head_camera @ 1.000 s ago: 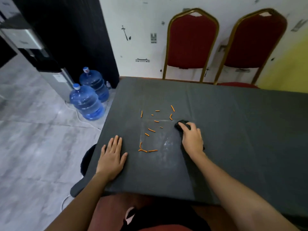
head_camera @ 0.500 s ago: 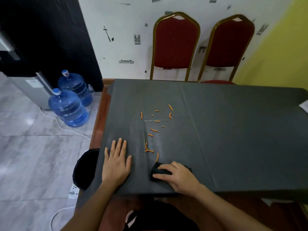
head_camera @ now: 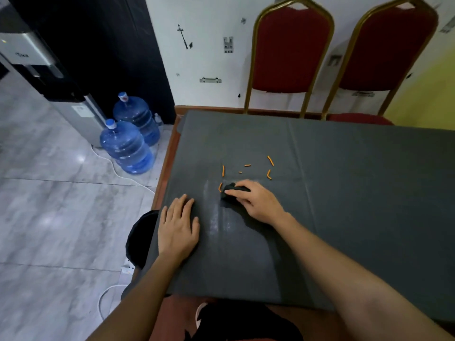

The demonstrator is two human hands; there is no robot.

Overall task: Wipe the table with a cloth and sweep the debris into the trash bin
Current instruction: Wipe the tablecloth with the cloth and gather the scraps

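Observation:
My right hand (head_camera: 259,201) presses a small dark cloth (head_camera: 229,192) onto the grey-covered table (head_camera: 357,183). One orange debris stick (head_camera: 220,187) touches the cloth's left edge. Several more orange sticks (head_camera: 270,160) lie scattered just beyond it. Flat on the table, left of the cloth, lies my left hand (head_camera: 178,228) with fingers together, holding nothing. A black trash bin (head_camera: 139,238) stands on the floor under the table's left edge, partly hidden by the table cover. A pale wiped streak runs between my hands.
Two red chairs (head_camera: 293,50) with gold frames stand at the table's far side. Two blue water bottles (head_camera: 126,146) and a water dispenser (head_camera: 46,70) stand on the tiled floor at left. A white cable (head_camera: 115,166) trails across the floor.
My right hand slid the cloth from the near edge back up toward the scattered sticks. Fewer sticks show in the near patch. My left hand stayed flat on the table.

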